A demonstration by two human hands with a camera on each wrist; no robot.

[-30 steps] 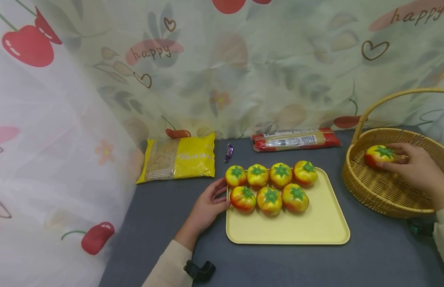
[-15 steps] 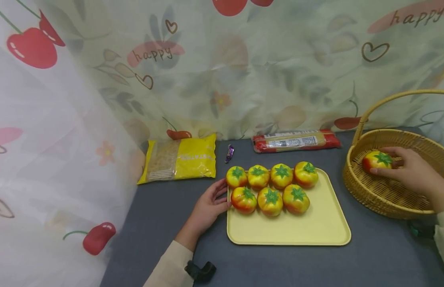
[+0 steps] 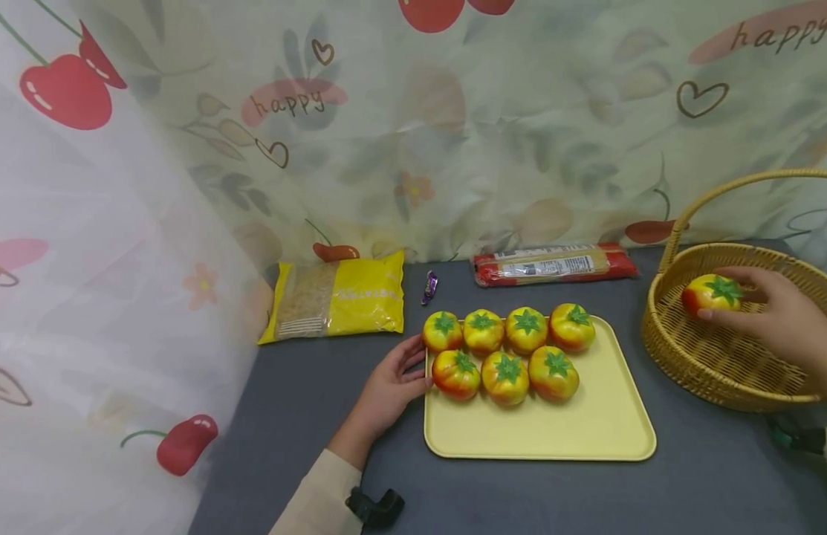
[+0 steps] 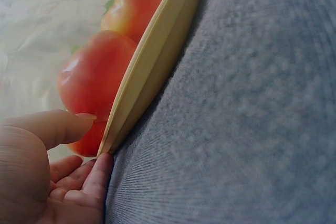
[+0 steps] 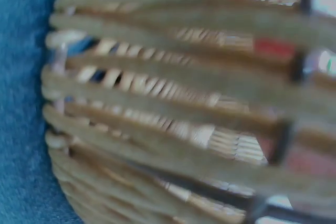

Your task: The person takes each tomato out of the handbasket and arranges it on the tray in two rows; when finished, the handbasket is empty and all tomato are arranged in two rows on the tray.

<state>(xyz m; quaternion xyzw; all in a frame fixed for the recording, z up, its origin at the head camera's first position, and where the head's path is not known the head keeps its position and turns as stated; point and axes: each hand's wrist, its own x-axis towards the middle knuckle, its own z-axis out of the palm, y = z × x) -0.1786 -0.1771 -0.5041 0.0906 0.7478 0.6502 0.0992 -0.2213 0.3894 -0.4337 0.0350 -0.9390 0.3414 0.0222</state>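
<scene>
A yellow tray (image 3: pixel 587 431) lies on the grey table and carries several red-yellow tomatoes (image 3: pixel 506 351) in two rows. My left hand (image 3: pixel 391 384) pinches the tray's left edge (image 4: pixel 152 66), thumb on the rim beside a tomato (image 4: pixel 94 85). At the right, my right hand (image 3: pixel 774 319) grips another tomato (image 3: pixel 710 294) inside the wicker basket (image 3: pixel 687 357), lifted slightly off its floor. The right wrist view shows only blurred basket weave (image 5: pixel 173 108).
A yellow pasta bag (image 3: pixel 336 301), a small purple sweet (image 3: pixel 429 286) and a red packet of spaghetti (image 3: pixel 553 263) lie behind the tray. A patterned curtain hangs at the back and along the left. The basket's handle (image 3: pixel 741 189) arches over it.
My right hand has lifted the tomato a little inside the basket. The left hand stays on the tray's edge.
</scene>
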